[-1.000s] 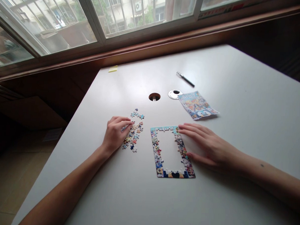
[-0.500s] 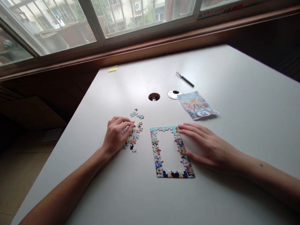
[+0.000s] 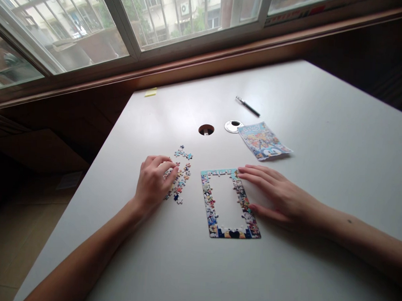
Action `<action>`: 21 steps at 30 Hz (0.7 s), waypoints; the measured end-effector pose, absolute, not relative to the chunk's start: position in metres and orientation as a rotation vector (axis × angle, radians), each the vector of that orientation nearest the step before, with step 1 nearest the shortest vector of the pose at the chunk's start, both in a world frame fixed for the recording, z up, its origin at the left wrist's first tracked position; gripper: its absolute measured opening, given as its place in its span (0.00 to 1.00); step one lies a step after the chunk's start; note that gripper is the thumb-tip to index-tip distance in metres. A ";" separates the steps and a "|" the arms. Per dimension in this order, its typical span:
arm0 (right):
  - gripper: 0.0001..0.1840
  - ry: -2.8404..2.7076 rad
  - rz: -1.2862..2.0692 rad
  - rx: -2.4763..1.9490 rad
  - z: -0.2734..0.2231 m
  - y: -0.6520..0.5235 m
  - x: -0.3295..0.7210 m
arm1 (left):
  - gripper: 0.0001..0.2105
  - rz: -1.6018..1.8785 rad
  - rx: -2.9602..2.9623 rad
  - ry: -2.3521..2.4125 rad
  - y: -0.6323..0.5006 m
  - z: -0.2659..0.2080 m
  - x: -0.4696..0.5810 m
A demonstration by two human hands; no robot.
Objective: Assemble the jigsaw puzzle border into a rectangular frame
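Note:
My left hand (image 3: 155, 180) is over the left side of a pile of loose jigsaw pieces (image 3: 183, 178). Its fingers are curled and the thumb and index tips come close together; anything between them is too small to make out. To the right lies a rectangular jigsaw border (image 3: 212, 217), joined all round, with the bare white tabletop showing inside it. My right hand (image 3: 281, 194) rests flat with its fingers apart, fingertips touching the border's upper right corner and thumb at its right side.
Behind the border lies a creased picture sheet (image 3: 264, 142), partly against a round metal cover (image 3: 233, 126). A cable hole (image 3: 206, 130) opens in the white table (image 3: 169, 264). Farther back are a black pen (image 3: 248, 107) and a yellow sticky note (image 3: 150, 92), near the window.
My left hand has shifted slightly to the left over the loose pieces. My right hand and the jigsaw border stay in place.

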State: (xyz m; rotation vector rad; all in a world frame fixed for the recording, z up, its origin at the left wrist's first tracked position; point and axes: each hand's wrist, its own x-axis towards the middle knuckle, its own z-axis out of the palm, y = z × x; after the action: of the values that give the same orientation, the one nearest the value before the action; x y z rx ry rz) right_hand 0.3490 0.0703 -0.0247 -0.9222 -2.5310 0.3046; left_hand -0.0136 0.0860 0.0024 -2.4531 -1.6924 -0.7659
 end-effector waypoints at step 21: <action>0.38 -2.554 0.295 -0.927 -0.025 0.071 0.350 | 0.07 -0.027 -2.659 -1.811 0.059 0.037 -0.025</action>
State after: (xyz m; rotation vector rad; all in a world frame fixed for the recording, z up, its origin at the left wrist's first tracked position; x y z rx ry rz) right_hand 0.3501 0.0706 -0.0253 -0.9274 -2.5537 0.2949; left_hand -0.0249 0.0594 0.0373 -2.6587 -1.8110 -0.0267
